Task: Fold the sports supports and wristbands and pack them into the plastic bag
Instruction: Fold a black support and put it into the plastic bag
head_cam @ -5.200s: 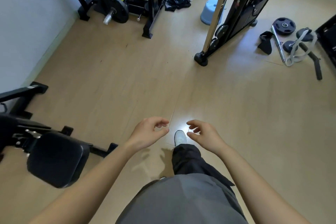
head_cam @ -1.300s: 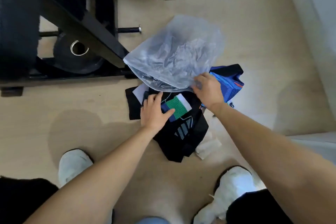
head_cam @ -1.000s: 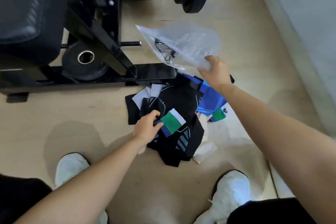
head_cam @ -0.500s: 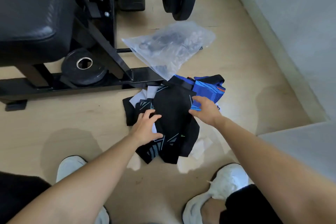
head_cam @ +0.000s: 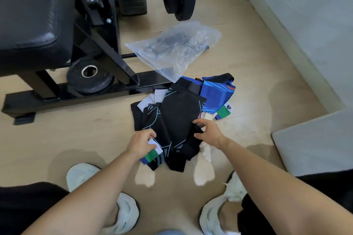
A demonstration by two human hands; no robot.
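Our left hand (head_cam: 142,144) has its fingers curled round a striped wristband (head_cam: 152,154) (white, green, blue) at the near-left edge of the pile. Our right hand (head_cam: 209,133) is spread loose, fingertips touching the right edge of the black support (head_cam: 179,116) and clamped on nothing. The blue support (head_cam: 215,93) sits just behind, partly under the black one. The plastic bag (head_cam: 175,49) lies on the floor (head_cam: 257,74) beyond the pile, its corner over the machine frame (head_cam: 80,91), near a weight plate (head_cam: 89,80).
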